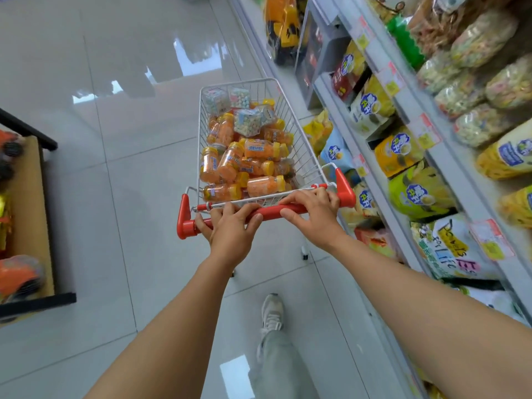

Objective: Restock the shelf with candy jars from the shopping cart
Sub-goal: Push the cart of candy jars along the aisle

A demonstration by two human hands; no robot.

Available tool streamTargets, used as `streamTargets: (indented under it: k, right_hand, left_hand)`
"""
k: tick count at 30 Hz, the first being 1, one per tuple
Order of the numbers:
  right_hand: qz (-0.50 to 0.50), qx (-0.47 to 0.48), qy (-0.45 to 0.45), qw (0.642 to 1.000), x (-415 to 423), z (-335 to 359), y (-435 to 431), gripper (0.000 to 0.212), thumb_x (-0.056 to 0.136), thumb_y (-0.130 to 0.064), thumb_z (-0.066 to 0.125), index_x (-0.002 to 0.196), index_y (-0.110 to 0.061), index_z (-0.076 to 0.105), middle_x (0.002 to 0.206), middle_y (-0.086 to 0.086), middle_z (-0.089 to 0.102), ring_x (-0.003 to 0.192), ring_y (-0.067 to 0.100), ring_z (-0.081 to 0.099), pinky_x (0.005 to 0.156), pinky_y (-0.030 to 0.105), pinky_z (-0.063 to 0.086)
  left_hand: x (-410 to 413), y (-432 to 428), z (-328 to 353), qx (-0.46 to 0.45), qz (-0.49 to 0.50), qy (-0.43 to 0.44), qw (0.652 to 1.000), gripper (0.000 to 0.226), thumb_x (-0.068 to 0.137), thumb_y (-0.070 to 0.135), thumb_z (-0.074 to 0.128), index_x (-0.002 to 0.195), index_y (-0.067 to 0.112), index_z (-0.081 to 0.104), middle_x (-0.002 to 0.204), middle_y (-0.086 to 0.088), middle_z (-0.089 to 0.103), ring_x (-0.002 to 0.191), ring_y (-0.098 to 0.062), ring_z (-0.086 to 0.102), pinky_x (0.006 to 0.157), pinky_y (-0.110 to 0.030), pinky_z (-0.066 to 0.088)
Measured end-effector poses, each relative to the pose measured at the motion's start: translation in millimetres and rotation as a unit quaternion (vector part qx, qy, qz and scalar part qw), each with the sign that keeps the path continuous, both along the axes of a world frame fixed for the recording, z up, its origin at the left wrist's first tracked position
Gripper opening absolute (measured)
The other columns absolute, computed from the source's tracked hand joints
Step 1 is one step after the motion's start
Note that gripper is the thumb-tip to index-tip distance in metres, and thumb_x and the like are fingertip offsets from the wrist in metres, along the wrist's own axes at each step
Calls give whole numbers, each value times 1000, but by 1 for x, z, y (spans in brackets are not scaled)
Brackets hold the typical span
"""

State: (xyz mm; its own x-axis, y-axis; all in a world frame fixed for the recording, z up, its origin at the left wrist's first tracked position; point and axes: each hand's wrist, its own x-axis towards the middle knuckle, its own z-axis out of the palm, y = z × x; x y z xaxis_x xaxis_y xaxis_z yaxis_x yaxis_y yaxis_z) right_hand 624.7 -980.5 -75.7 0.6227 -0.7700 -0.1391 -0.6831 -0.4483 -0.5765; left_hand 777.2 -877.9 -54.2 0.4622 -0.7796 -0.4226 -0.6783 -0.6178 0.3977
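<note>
the orange candy jars (259,149) lie heaped on their sides in the wire basket of the shopping cart (299,145), at 12 o'clock from the person. none is on the shelf yet. they look like clear plastic bottles with yellow screw lids, packed full of small orange sweets. judged from that, each should be stiff, fairly light and not fragile, though the smooth round walls could slip or roll. the best hold is probably round the body just below the lid, fingers and thumb on opposite sides. the jar nearest the handle (264,185) lies on top of the heap and looks the easiest to lift first. pulling one from lower down may set the others sliding.

at the far end of the basket sit a few clear cube boxes (247,122) of pastel sweets. their flat faces should give a surer hold, but the corners may catch on the wire.

both hands are busy with the cart, not the jars. the left hand (230,226) is wrapped round the red handle (270,213) toward its 9 o'clock end. the right hand (313,211) grips the bar toward its 3 o'clock end, its fingertips reaching over to the basket rim.

at 3 o'clock runs the shelf (339,110), stacked with snack bags (417,194). at 9 o'clock a cardboard bin (28,211) holds toys. the tiled floor (129,182) is glossy, and one shoe (272,311) shows at 6 o'clock.
</note>
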Motion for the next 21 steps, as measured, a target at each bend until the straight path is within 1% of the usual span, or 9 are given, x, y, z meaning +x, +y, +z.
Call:
streamTargets:
  k: [4, 8, 10, 12, 14, 16, 18, 21]
  right_hand:
    - [-3, 14, 2, 1000, 31, 5, -50, 34, 85, -55, 43, 104, -36, 63, 104, -22, 50, 115, 14, 36, 105, 36, 14]
    - [-9, 10, 9, 1000, 55, 7, -94, 36, 84, -55, 42, 105, -35, 63, 102, -22, 48, 113, 13, 34, 99, 30, 12]
    - [-13, 16, 14, 1000, 66, 7, -115, 36, 84, -55, 42, 105, -35, 62, 103, -21, 50, 113, 13, 34, 101, 32, 13]
    - [-12, 13, 21, 1000, 75, 6, -134, 36, 83, -57, 41, 104, -36, 62, 108, -18, 56, 113, 14, 36, 104, 37, 15]
    - [-12, 10, 21, 1000, 80, 6, -151, 36, 82, -58, 41, 103, -37, 62, 110, -16, 59, 111, 13, 37, 101, 33, 14]
    - [-17, 12, 14, 1000, 85, 8, -166, 35, 81, -57, 43, 102, -37, 63, 108, -17, 57, 106, 6, 32, 94, 26, 13]
    - [-31, 16, 12, 999, 87, 9, -179, 33, 80, -56, 47, 100, -36, 64, 107, -17, 58, 103, 3, 28, 91, 23, 11]
    - [-61, 24, 24, 998, 89, 10, -193, 19, 85, -49, 59, 96, -35, 66, 108, -14, 61, 110, 13, 35, 91, 23, 12]
  left_hand:
    - [30, -51, 4, 8, 1, 11, 1000, 35, 100, 50, 33, 130, 43, 49, 130, 4, 46, 136, -25, 25, 111, -54, -13]
    - [55, -97, 5, 25, -7, 7, 1000, 36, 100, 50, 31, 131, 43, 48, 130, 3, 46, 137, -26, 24, 111, -56, -12]
    - [67, -118, 5, 39, -14, 6, 999, 37, 100, 51, 30, 133, 43, 47, 131, 2, 46, 137, -28, 24, 110, -58, -11]
    - [76, -138, 6, 53, -23, 10, 998, 38, 100, 51, 28, 134, 43, 45, 132, 1, 46, 137, -28, 25, 110, -59, -10]
    - [84, -157, 7, 68, -39, 17, 997, 39, 100, 52, 27, 135, 43, 43, 133, 0, 47, 136, -29, 27, 110, -62, -5]
    - [91, -175, 8, 81, -59, 22, 995, 40, 100, 52, 27, 136, 43, 42, 133, -1, 48, 135, -31, 30, 110, -63, 1]
    - [97, -192, 8, 93, -79, 35, 992, 39, 100, 53, 28, 135, 43, 42, 130, -1, 51, 132, -31, 34, 111, -64, 8]
    - [101, -211, 9, 98, -103, 52, 988, 36, 100, 52, 29, 131, 44, 45, 121, 1, 57, 123, -29, 43, 106, -60, 19]
